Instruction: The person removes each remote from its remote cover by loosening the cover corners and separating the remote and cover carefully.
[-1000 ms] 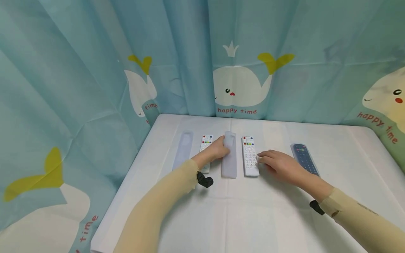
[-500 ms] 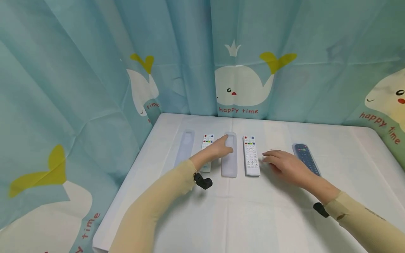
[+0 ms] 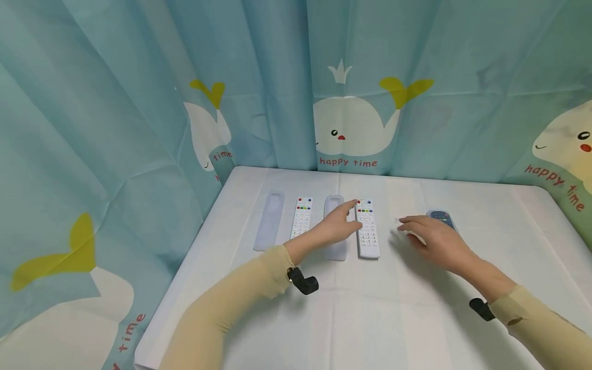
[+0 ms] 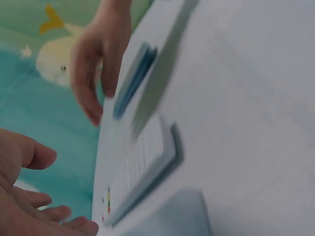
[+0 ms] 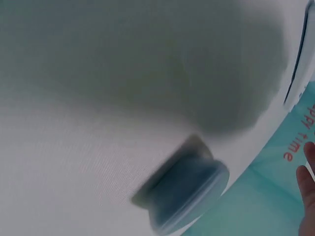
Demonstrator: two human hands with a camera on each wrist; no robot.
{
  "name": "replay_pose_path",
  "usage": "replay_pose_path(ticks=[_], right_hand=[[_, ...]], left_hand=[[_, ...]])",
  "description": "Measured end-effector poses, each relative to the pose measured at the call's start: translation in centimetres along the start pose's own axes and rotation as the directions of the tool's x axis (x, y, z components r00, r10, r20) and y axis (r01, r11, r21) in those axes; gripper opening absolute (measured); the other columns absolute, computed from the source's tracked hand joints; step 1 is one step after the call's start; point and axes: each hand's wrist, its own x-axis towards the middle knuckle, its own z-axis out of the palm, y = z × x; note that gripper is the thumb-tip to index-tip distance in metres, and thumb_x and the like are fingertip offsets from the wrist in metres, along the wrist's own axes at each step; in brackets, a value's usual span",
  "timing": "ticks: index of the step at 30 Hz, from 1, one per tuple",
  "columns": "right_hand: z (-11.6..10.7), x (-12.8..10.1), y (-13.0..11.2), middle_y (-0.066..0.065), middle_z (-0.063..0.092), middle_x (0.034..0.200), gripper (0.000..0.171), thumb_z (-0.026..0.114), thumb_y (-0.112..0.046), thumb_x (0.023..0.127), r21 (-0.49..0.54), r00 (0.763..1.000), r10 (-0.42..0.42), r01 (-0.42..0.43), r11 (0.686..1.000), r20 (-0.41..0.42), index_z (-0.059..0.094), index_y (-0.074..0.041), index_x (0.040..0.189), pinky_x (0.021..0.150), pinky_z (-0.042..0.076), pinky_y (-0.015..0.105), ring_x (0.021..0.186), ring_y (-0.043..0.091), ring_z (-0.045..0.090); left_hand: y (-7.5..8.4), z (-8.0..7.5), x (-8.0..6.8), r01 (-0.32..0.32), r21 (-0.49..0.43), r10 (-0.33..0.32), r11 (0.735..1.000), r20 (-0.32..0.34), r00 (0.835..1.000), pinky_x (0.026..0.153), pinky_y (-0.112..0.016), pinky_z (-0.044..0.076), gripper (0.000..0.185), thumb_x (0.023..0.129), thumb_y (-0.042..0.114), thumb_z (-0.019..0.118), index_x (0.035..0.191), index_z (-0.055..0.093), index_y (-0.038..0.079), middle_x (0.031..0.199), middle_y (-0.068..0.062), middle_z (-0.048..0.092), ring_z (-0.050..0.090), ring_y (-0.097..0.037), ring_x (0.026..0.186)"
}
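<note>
My left hand (image 3: 339, 224) hovers over the translucent remote cover (image 3: 335, 252), with its thumb and forefinger spread at the left side of a white remote control (image 3: 369, 236). In the left wrist view that hand (image 4: 29, 196) holds nothing, and the white remote (image 4: 142, 167) lies flat on the table just past its fingers. Above the right part of the table is my right hand (image 3: 437, 241), fingers loosely bent and nothing in them. It partly hides a dark remote (image 3: 442, 218) in a clear cover, which the right wrist view shows blurred (image 5: 189, 191).
Another white remote (image 3: 302, 216) and a second translucent cover (image 3: 269, 221) lie to the left, the remote partly behind my left arm. The white-covered table (image 3: 370, 318) ends at the back against a blue curtain (image 3: 277, 77) printed with whales.
My left hand has left the middle translucent cover and moved right to the nearby white remote. My right hand has drawn away to the right, now covering more of the dark remote.
</note>
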Motion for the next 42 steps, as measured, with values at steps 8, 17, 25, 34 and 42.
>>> replay_pose_path(ticks=[8,17,25,34,42], right_hand=[[-1.5,-0.9,1.1,0.014,0.069,0.125,0.033,0.074,0.006,0.086,0.018,0.985,0.171,-0.171,0.985,0.001,0.071,-0.007,0.117,0.090,0.049,0.054,0.113,0.037,0.062],[-3.3,-1.6,2.5,0.025,0.061,0.132,0.036,0.058,0.005,0.093,0.087,0.910,0.392,-0.405,0.910,0.135,0.064,0.002,0.129,0.090,0.044,0.061,0.115,0.047,0.055],[-4.8,-2.3,4.4,0.039,0.043,0.142,0.046,0.051,-0.009,0.102,0.140,0.768,0.573,-0.625,0.768,0.284,0.045,0.010,0.143,0.092,0.041,0.071,0.123,0.058,0.045],[-5.4,-3.4,6.0,0.043,0.041,0.138,0.055,0.046,-0.018,0.108,0.250,0.655,0.638,-0.750,0.612,0.405,0.032,0.021,0.144,0.090,0.054,0.055,0.121,0.056,0.049],[-5.5,-4.0,6.9,0.048,0.038,0.137,0.057,0.044,-0.014,0.107,0.310,0.585,0.631,-0.809,0.500,0.510,0.026,0.028,0.142,0.086,0.058,0.048,0.122,0.058,0.049]], left_hand=[[1.7,2.9,-0.9,-0.031,-0.238,0.053,0.971,0.085,0.995,0.109,-0.028,0.042,0.065,0.102,0.017,0.060,0.161,0.032,0.012,0.161,-0.006,0.038,0.040,-0.024,0.145],[2.5,5.8,-0.5,0.041,-0.299,-0.005,0.953,0.121,0.993,0.101,-0.028,0.047,0.064,0.098,0.016,0.064,0.158,0.040,0.016,0.154,-0.001,0.048,0.049,-0.016,0.137],[3.4,8.5,0.4,0.116,-0.397,-0.055,0.910,0.162,0.985,0.103,-0.030,0.047,0.061,0.096,0.012,0.068,0.153,0.046,0.014,0.144,0.001,0.058,0.055,-0.014,0.130],[4.2,11.1,2.3,0.255,-0.622,-0.115,0.740,0.256,0.960,0.102,-0.045,0.050,0.056,0.096,0.003,0.061,0.151,0.047,0.003,0.136,-0.011,0.063,0.063,-0.025,0.120],[5.0,13.2,4.5,0.360,-0.809,-0.200,0.464,0.300,0.933,0.107,-0.055,0.044,0.048,0.098,0.002,0.058,0.146,0.051,0.000,0.134,-0.014,0.060,0.059,-0.037,0.125]])
